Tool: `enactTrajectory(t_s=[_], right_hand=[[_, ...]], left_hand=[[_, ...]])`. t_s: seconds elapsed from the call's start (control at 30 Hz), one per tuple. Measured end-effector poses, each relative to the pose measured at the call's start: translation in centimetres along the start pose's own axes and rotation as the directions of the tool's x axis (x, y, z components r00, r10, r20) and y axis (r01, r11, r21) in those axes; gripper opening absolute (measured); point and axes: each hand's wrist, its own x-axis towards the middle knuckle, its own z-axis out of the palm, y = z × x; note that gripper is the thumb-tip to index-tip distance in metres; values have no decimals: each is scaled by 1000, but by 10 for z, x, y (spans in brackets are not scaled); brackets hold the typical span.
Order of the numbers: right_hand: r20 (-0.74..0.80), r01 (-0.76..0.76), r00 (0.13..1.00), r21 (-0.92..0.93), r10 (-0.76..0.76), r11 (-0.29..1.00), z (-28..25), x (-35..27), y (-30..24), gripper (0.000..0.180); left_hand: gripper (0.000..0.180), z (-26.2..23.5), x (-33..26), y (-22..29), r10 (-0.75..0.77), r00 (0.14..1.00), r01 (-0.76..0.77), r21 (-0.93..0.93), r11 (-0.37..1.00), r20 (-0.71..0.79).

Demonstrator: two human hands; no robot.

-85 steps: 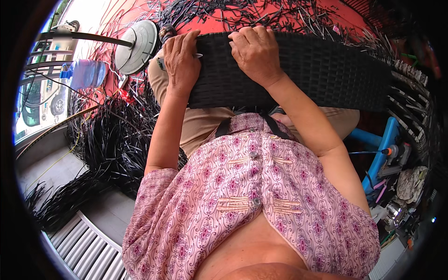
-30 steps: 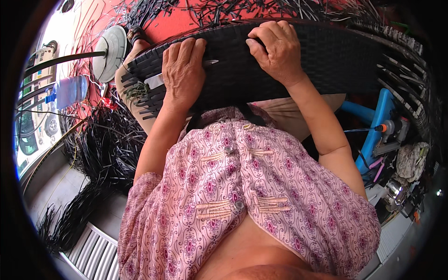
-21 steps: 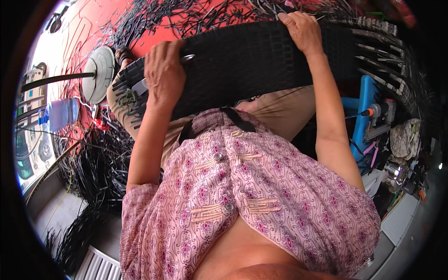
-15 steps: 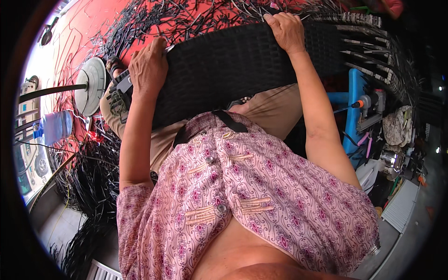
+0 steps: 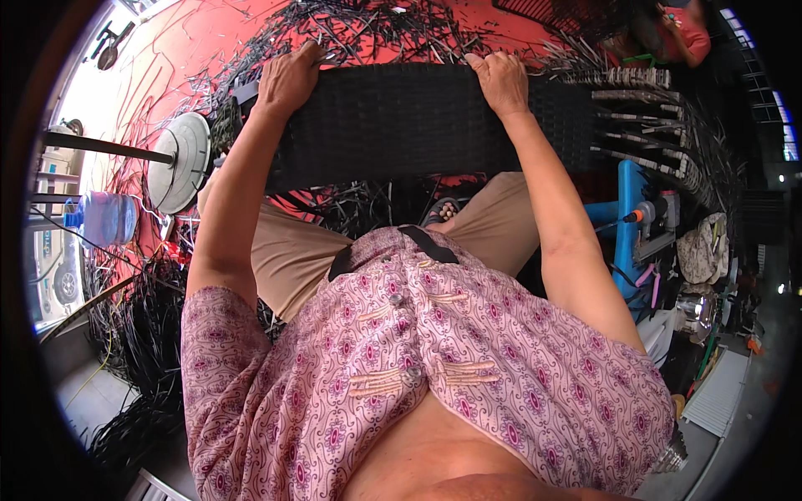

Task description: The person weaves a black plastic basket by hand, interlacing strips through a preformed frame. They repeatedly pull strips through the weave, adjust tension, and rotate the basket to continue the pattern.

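A black woven panel (image 5: 393,121), long and flat with a basket-like weave, stretches across in front of me above my knees. My left hand (image 5: 288,79) is closed over its far left corner. Beside those fingers a small shiny metal tip shows, whose kind I cannot make out. On the far edge, right of the middle, my right hand (image 5: 503,83) grips the panel, the thumb pointing inward along the edge. The panel's right end runs on past my right hand into shadow.
Black strips (image 5: 359,33) lie scattered over the red floor. A grey round stand base (image 5: 180,163) and a blue water bottle (image 5: 109,219) are at left. On the right are a blue stool (image 5: 631,230), a power tool (image 5: 656,213) and stacked woven frames (image 5: 639,125). Another person (image 5: 693,37) sits far right.
Both hands have carried the panel away from my body, and it now lies more level. Strips and a sandalled foot show in the gap between panel and shirt. The view has shifted too.
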Motion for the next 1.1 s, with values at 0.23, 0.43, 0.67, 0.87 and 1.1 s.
enactTrajectory(t_s=[0.23, 0.43, 0.67, 0.87, 1.1], right_hand=[[78, -164, 984, 22, 162, 986, 19, 26, -94, 63], [-4, -141, 990, 187, 144, 972, 6, 7, -129, 35], [-171, 65, 985, 192, -32, 979, -30, -39, -155, 20], [-159, 79, 987, 252, -40, 964, -31, -33, -154, 22], [-147, 82, 988, 228, -49, 970, -27, -27, -150, 17]], left_hand=[[19, 3, 22, -101, -26, 984, 55, 162, 985, -176], [12, -6, 23, -91, -3, 964, 76, 266, 961, -265], [27, 4, -44, 76, 270, 937, -280, -17, 960, -222], [24, 14, -49, 92, 219, 959, -228, -25, 973, -181], [34, 20, -49, 98, 222, 947, -239, -48, 970, -234]])
